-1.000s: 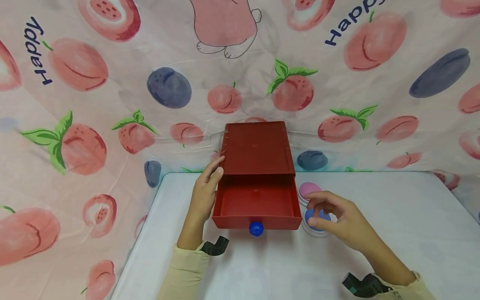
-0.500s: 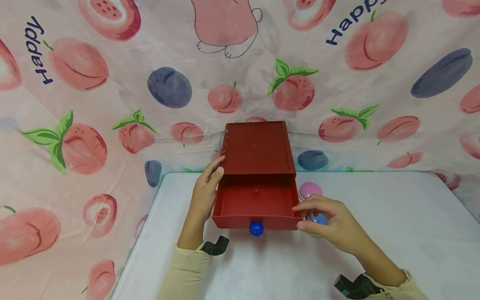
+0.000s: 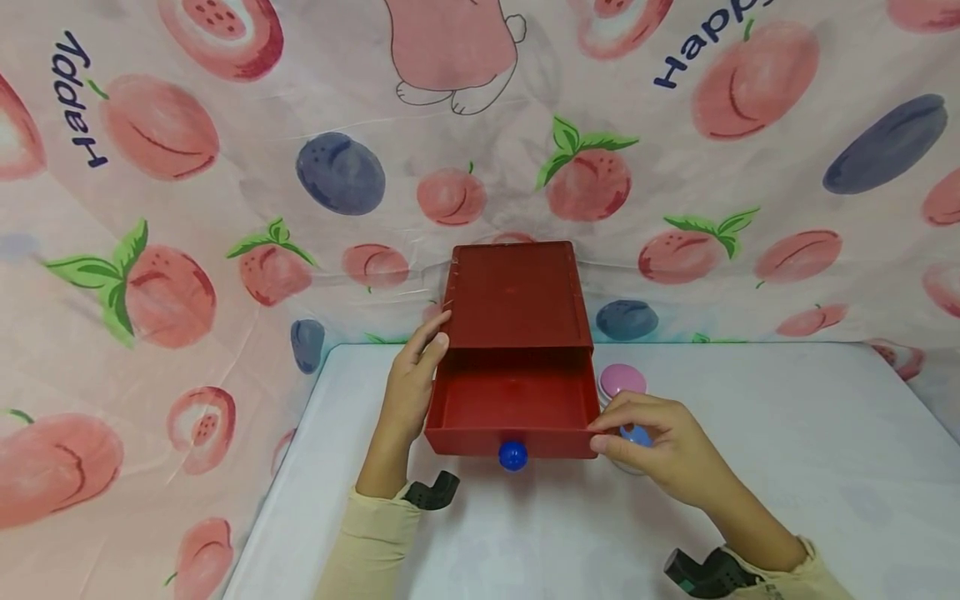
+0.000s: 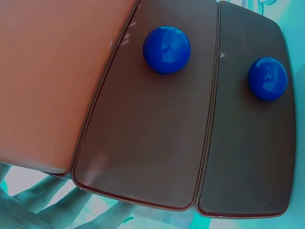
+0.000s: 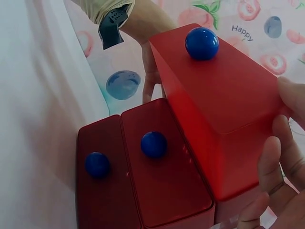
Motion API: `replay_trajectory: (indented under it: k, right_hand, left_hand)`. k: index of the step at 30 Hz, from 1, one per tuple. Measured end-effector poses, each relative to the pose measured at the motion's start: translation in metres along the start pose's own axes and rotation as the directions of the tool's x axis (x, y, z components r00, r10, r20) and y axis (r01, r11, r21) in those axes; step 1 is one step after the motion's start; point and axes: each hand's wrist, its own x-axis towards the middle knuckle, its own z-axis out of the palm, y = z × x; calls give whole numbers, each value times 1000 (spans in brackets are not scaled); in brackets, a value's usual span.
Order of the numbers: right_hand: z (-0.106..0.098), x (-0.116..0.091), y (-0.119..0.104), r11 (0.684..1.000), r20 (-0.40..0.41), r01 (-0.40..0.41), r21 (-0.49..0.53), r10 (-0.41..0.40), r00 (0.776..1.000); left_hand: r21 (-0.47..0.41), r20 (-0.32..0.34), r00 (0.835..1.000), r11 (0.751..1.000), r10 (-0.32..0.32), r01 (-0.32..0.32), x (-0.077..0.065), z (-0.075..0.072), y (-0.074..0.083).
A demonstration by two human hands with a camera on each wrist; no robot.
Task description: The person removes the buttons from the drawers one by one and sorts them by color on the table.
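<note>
A red cabinet (image 3: 517, 296) of stacked drawers stands on the table, its top drawer (image 3: 465, 442) pulled out and nothing visible inside. That drawer has a blue knob (image 3: 513, 456). My left hand (image 3: 405, 392) lies along the cabinet's left side with fairly straight fingers. At the drawer's front right corner, my right hand (image 3: 671, 446) pinches the edge between thumb and fingertips. The right wrist view shows the thumb (image 5: 291, 95) at the front panel, other fingers bent beside the side wall. Two lower drawers (image 5: 167, 186) are pushed in, each with a blue knob (image 5: 153, 144).
Right of the cabinet are two small round pots on the white table (image 3: 810, 483): one pink-topped (image 3: 624, 379), one blue-topped (image 3: 639, 435) and partly hidden by my right hand. A fruit-print cloth (image 3: 480, 142) hangs directly behind the cabinet.
My right hand has moved left from over the blue-topped pot to the drawer's right front corner and pinched it. The left hand has stayed put.
</note>
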Motion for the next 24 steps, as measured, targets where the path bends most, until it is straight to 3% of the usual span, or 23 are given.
replay_trajectory:
  k: [3,7,13,19,24]
  right_hand:
    - [0,2,0,1000,-12,13,-11,-13,1000]
    - [-1,6,-2,999,-17,-38,-37,37,999]
    - [-1,16,-22,994,-72,-47,-94,41,997]
    - [-1,26,-30,987,-110,-110,-119,97,989]
    - [0,32,-24,984,-145,-130,-123,112,983]
  left_hand:
    - [-5,8,1000,1000,6,-6,0,0,1]
    - [-21,15,1000,1000,17,-16,-2,0,11]
    - [-8,12,1000,1000,22,-22,-7,2,27]
    - [5,5,1000,1000,2,-2,-9,2,29]
    - [28,0,1000,1000,2,-2,-6,1,20]
